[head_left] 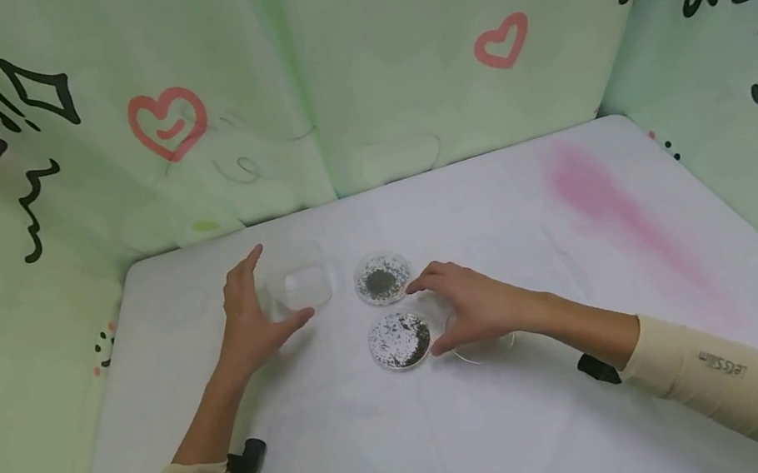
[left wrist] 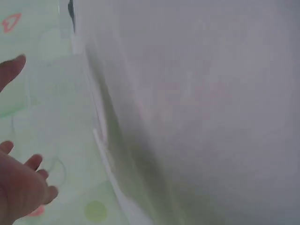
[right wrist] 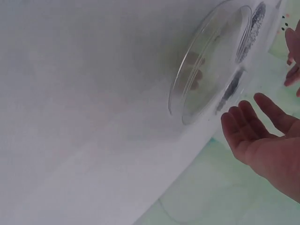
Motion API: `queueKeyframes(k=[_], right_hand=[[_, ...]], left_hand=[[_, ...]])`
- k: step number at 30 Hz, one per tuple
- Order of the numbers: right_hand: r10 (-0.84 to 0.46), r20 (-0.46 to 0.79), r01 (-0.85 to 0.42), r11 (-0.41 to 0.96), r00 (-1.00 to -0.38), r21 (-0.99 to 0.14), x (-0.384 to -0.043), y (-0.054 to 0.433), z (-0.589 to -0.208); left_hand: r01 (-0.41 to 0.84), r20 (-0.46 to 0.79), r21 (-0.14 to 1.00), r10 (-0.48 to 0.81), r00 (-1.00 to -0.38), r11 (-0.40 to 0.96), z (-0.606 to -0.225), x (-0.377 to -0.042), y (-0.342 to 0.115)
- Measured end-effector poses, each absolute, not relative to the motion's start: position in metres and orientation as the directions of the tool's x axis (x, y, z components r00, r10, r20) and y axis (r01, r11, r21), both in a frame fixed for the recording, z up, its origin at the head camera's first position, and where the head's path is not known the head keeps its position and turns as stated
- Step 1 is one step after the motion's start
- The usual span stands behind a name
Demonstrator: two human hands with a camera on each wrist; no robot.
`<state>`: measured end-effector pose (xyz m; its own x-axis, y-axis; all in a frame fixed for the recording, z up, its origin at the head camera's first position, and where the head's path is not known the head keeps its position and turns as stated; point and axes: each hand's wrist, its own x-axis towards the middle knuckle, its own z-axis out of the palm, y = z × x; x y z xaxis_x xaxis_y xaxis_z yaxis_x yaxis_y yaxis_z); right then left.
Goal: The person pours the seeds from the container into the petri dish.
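Observation:
My left hand (head_left: 246, 319) is spread beside a clear see-through container (head_left: 300, 280), thumb near its lower edge; whether they touch I cannot tell. In the left wrist view its fingers (left wrist: 28, 187) are apart. Two round shallow dishes stand near the middle of the table: the far one (head_left: 381, 279) has a dark clump at its centre among black specks, the near one (head_left: 400, 340) has specks gathered at its right. Over a clear glass dish (head_left: 474, 355) hovers my right hand (head_left: 474, 300), fingers extended and partly hiding that dish. The right wrist view shows the clear dish's rim (right wrist: 176, 93).
The white tabletop (head_left: 358, 460) has a pink stain (head_left: 618, 211) at the right. Green curtains (head_left: 386, 58) with drawn hearts and black marks hang along its back and sides. Each wrist wears a small black device (head_left: 247, 459).

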<state>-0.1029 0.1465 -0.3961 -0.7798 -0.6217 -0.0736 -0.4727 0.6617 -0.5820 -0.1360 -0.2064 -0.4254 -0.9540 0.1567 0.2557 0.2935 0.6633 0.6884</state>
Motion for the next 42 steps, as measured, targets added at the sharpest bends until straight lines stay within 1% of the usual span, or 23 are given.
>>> queueKeyframes(k=[2,4,6,7,10,12,15,18,23,25,30,34,37,42], right_hand=[[-0.624,-0.091,-0.469,0.668,-0.776,-0.578,-0.102,0.155,-0.393],[-0.628,-0.109,-0.467,0.672,-0.770,-0.575,-0.100,0.163,-0.392],[-0.631,-0.130,-0.464,0.679,-0.765,-0.569,-0.098,0.170,-0.391],[-0.634,-0.136,-0.467,0.682,-0.761,-0.563,-0.096,0.173,-0.391],[-0.631,-0.157,-0.465,0.696,-0.760,-0.548,-0.092,0.180,-0.393],[-0.624,-0.170,-0.463,0.711,-0.763,-0.529,-0.089,0.183,-0.394],[-0.613,-0.181,-0.465,0.731,-0.769,-0.499,-0.085,0.188,-0.395],[-0.615,-0.168,-0.480,0.733,-0.770,-0.481,-0.083,0.192,-0.398],[-0.614,-0.150,-0.490,0.734,-0.775,-0.471,-0.082,0.195,-0.402],[-0.605,-0.155,-0.481,0.742,-0.781,-0.467,-0.083,0.195,-0.402],[-0.582,-0.168,-0.448,0.752,-0.796,-0.483,-0.086,0.195,-0.397],[-0.592,-0.153,-0.450,0.734,-0.792,-0.509,-0.089,0.196,-0.394],[-0.605,-0.118,-0.460,0.704,-0.787,-0.540,-0.090,0.195,-0.392],[-0.618,-0.006,-0.488,0.626,-0.786,-0.609,-0.094,0.193,-0.391]], left_hand=[[0.360,0.351,0.628,0.162,-0.922,0.690,-0.423,-0.125,-0.198],[0.418,0.418,0.565,0.190,-0.889,0.712,-0.419,-0.115,-0.189],[0.459,0.439,0.516,0.236,-0.867,0.723,-0.415,-0.105,-0.179],[0.472,0.432,0.510,0.261,-0.863,0.719,-0.413,-0.101,-0.174],[0.477,0.342,0.552,0.336,-0.877,0.683,-0.410,-0.092,-0.159],[0.454,0.250,0.604,0.385,-0.888,0.655,-0.411,-0.087,-0.151],[0.408,0.123,0.664,0.446,-0.886,0.627,-0.415,-0.085,-0.141],[0.378,0.036,0.685,0.490,-0.871,0.623,-0.421,-0.085,-0.133],[0.367,-0.065,0.670,0.543,-0.838,0.646,-0.428,-0.087,-0.123],[0.374,-0.079,0.658,0.554,-0.829,0.654,-0.429,-0.088,-0.120],[0.398,-0.072,0.630,0.561,-0.825,0.666,-0.430,-0.089,-0.118],[0.396,-0.084,0.618,0.557,-0.826,0.679,-0.429,-0.090,-0.117],[0.393,-0.087,0.615,0.555,-0.827,0.683,-0.428,-0.090,-0.117],[0.391,-0.081,0.622,0.552,-0.830,0.679,-0.430,-0.090,-0.118]])
